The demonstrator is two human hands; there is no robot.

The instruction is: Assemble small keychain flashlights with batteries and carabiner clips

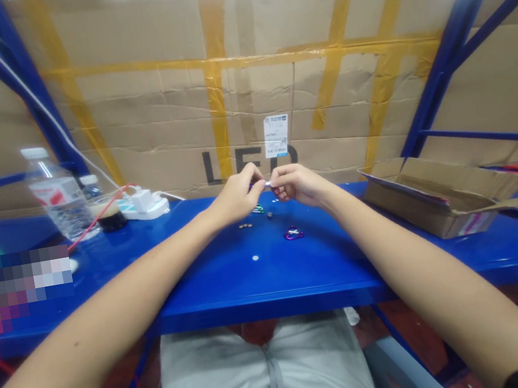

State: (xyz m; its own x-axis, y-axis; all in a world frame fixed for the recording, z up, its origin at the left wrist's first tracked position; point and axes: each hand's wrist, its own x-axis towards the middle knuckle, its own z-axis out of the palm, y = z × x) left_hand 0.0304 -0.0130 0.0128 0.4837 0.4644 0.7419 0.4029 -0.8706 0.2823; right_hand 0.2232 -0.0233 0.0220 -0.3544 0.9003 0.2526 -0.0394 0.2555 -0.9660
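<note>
My left hand (242,193) and my right hand (298,184) meet above the blue table, both with fingers pinched. Between their fingertips shows a small whitish piece (267,184), too small to name surely. My right fingertips grip it; a trace of purple shows at my left fingers, whose hold is mostly hidden. Below them on the tabletop lie a green carabiner (258,208), partly covered by my left hand, and a purple carabiner (294,233). Several small brass-coloured pieces (245,226) and a small dark metal piece (270,214) lie close by.
A small white disc or spot (255,258) is near the table's front. At left stand a water bottle (61,200), a cup of dark liquid (110,217) and a power strip (154,205) with cables. An open cardboard box (443,196) sits at right. Tall cardboard (168,123) backs the table.
</note>
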